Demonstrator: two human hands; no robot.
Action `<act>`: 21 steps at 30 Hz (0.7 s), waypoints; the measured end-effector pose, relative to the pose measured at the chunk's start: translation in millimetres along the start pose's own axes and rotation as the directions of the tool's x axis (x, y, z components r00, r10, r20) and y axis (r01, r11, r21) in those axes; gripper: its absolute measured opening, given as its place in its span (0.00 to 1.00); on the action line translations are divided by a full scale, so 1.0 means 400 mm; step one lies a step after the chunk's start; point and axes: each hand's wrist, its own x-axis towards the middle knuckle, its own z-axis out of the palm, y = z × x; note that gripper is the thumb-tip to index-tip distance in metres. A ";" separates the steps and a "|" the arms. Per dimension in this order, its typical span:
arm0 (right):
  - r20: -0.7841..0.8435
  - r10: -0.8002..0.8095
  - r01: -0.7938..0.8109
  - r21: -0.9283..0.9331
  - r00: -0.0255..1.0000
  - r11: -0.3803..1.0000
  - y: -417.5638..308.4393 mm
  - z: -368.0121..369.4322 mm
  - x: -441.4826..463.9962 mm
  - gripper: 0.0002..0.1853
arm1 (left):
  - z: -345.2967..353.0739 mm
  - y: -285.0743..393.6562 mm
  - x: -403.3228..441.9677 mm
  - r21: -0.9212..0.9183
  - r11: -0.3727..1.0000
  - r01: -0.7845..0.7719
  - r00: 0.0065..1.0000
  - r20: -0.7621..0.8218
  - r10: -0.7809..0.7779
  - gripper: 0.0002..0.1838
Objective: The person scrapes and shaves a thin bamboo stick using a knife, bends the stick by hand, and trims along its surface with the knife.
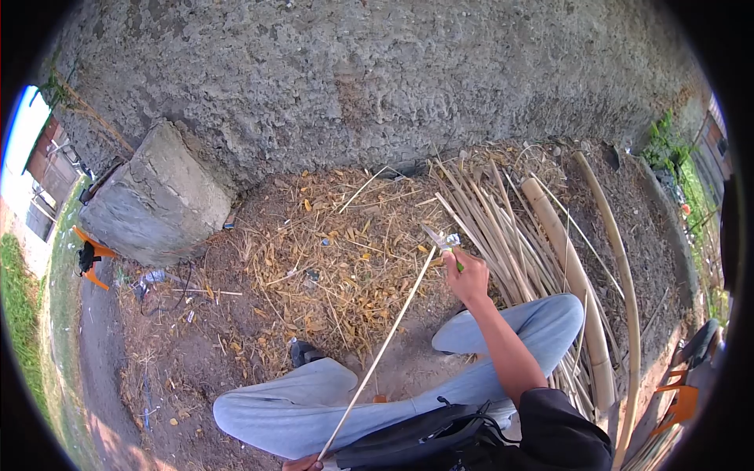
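Observation:
My right hand is closed around the green handle of a knife, whose short blade points up and left. The upper tip of a long, thin bamboo strip lies close to the blade; whether they touch is unclear. This strip slants down across my lap to my left hand, which grips its lower end at the bottom edge of the view. Most of the left hand is cut off there. My bent legs in light jeans lie on both sides of the strip.
Cut bamboo strips lie piled on the right, beside a thick bamboo pole and a curved one. Shavings and dry leaves cover the ground. A concrete block stands left, against a rough wall.

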 end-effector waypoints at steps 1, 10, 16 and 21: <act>-0.042 0.022 -0.023 -0.017 0.999 1.000 0.024 0.003 0.009 0.15 | -0.008 0.008 -0.010 -0.003 1.000 -0.025 1.000 -0.008 0.025 0.15; 0.728 0.449 -0.733 0.648 0.518 -0.205 0.109 -0.010 0.011 0.24 | 0.008 0.078 0.004 -0.195 0.947 0.257 0.963 -0.031 -0.268 0.18; 0.336 0.220 -0.377 0.526 0.916 0.763 -0.037 -0.008 -0.104 0.18 | 0.083 0.120 0.108 -0.287 0.925 0.247 0.959 -0.068 -0.277 0.19; 0.274 -0.298 0.126 0.506 0.915 0.853 -0.209 -0.011 -0.228 0.11 | 0.135 0.210 0.206 -0.384 0.903 0.190 0.980 0.015 -0.199 0.20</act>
